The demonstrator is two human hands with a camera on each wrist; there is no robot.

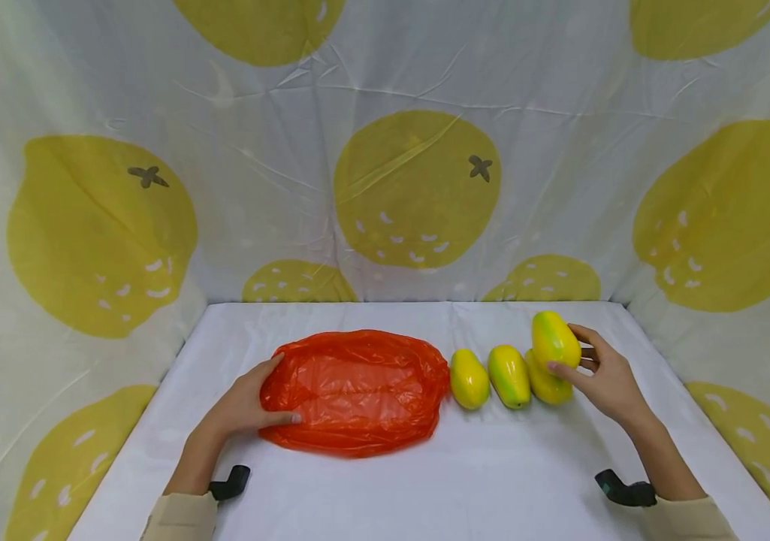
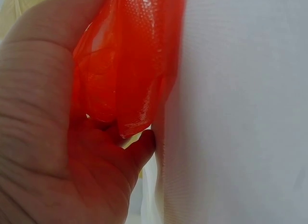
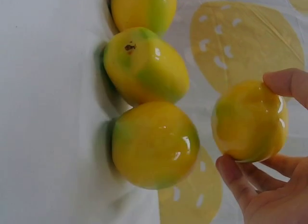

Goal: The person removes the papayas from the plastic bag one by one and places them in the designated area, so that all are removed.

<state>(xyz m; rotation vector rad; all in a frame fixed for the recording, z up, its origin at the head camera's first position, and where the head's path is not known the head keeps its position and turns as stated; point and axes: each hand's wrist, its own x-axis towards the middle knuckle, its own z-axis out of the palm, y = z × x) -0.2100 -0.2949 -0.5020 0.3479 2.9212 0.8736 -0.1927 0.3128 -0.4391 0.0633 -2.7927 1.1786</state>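
A red plastic bag (image 1: 357,387) lies spread on the table, its mouth gaping toward the head camera. My left hand (image 1: 249,400) holds the bag's left edge, thumb over the near side and fingers at the far side. The thin red film (image 2: 139,65) hangs between thumb and fingers in the left wrist view. My right hand (image 1: 611,379) grips a glossy yellow-green papaya (image 1: 555,340) between thumb and fingertips. That fruit is raised above another papaya (image 1: 548,382), partly hiding it in the head view; in the right wrist view, a gap separates the held papaya (image 3: 250,120) from the row.
Two more papayas, a left one (image 1: 469,379) and a middle one (image 1: 509,377), stand in the row right of the bag. White cloth covers the table (image 1: 412,496). Lemon-printed curtains (image 1: 418,188) enclose the back and sides.
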